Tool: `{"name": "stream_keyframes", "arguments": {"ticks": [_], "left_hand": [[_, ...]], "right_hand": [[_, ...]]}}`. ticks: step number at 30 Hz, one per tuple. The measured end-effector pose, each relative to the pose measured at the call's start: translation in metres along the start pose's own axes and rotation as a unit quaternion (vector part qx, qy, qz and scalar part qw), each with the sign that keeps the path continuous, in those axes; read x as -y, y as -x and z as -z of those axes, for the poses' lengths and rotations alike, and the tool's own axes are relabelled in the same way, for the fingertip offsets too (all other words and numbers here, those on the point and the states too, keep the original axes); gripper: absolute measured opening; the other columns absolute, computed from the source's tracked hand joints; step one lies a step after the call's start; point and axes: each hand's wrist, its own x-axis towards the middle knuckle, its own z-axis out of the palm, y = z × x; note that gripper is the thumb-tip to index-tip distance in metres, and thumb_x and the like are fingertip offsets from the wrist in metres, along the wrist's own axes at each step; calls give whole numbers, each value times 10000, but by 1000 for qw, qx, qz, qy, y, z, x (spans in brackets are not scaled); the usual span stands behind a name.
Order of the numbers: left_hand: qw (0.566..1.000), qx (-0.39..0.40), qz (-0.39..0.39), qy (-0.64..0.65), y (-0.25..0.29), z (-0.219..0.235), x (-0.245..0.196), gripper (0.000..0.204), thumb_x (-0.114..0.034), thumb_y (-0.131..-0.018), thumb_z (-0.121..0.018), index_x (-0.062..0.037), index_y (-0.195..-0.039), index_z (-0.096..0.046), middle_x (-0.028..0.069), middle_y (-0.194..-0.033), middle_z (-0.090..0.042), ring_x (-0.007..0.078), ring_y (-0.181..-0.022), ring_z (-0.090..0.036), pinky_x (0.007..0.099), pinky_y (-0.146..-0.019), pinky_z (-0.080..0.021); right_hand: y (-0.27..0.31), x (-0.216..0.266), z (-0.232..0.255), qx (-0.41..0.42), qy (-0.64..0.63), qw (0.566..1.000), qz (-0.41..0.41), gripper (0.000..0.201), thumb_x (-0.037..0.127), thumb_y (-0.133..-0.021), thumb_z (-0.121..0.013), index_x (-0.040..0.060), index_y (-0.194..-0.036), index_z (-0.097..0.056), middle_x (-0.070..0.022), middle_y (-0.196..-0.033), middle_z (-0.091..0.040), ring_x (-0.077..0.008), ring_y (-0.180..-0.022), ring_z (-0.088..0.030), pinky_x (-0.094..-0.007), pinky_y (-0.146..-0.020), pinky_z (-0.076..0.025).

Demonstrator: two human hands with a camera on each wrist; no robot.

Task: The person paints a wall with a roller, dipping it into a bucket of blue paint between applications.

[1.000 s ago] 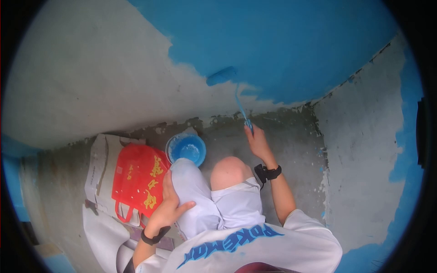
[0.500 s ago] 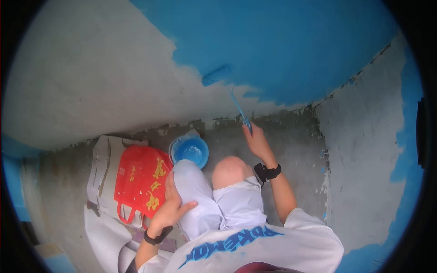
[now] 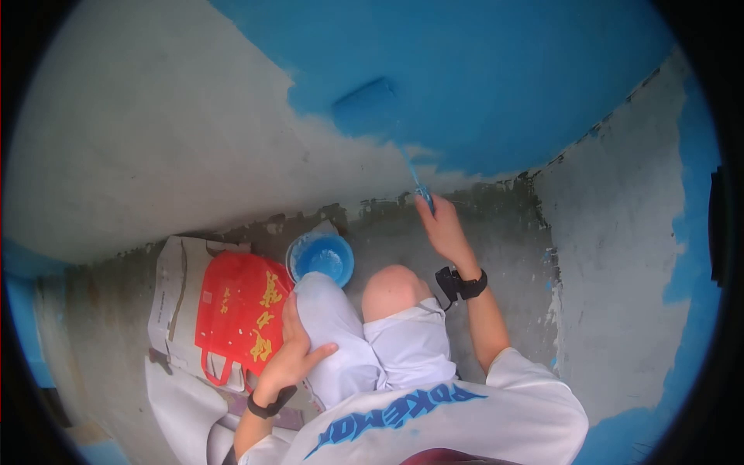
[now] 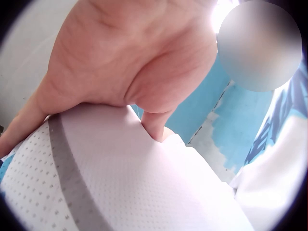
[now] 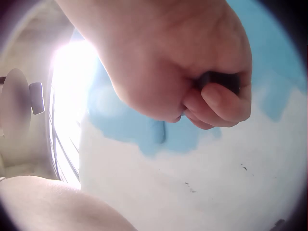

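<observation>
My right hand (image 3: pixel 446 226) grips the handle of a paint roller (image 3: pixel 364 106), its fingers curled round the dark grip in the right wrist view. The blue roller head lies over the lower left border of the blue paint on the wall (image 3: pixel 186 132). My left hand (image 3: pixel 293 349) rests on the left thigh, fingers along its outer side and thumb spread over the white shorts (image 3: pixel 341 325). From below, the left wrist view shows that palm (image 4: pixel 139 53) on the dotted fabric. A blue bucket (image 3: pixel 321 257) with paint inside stands just beyond the left knee.
A red bag (image 3: pixel 240 306) with yellow lettering lies on flattened cardboard (image 3: pixel 172 298) at the left. The wall's foot meets the grey floor (image 3: pixel 496 232) along a chipped edge. At the right stands a second wall (image 3: pixel 612 225), partly painted blue.
The roller head first slid slightly left, then moved up the wall into the blue area. My right hand rose a little with it. The left hand stays on the thigh.
</observation>
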Motion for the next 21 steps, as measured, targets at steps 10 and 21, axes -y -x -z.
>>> {"name": "stream_keyframes", "arguments": {"ticks": [10, 21], "left_hand": [[1000, 10, 9, 5, 0, -1, 0, 1247, -299, -864, -790, 80, -1556, 176, 340, -1642, -1, 440, -1551, -74, 455, -1266, -129], [999, -3, 32, 21, 6, -1, -6, 1228, -270, -861, -793, 49, -1573, 154, 339, -1635, -41, 433, -1532, -144, 463, -1256, -170]], "right_hand": [[10, -18, -1, 26, 4, 999, -26, 388, 314, -1060, -547, -37, -896, -533, -136, -689, -451, -213, -680, -354, -391, -622, -400], [18, -28, -8, 21, 1, 997, -68, 381, 308, -1061, -538, -41, -908, -543, -137, -680, -458, -217, -672, -355, -387, -623, -403]]}}
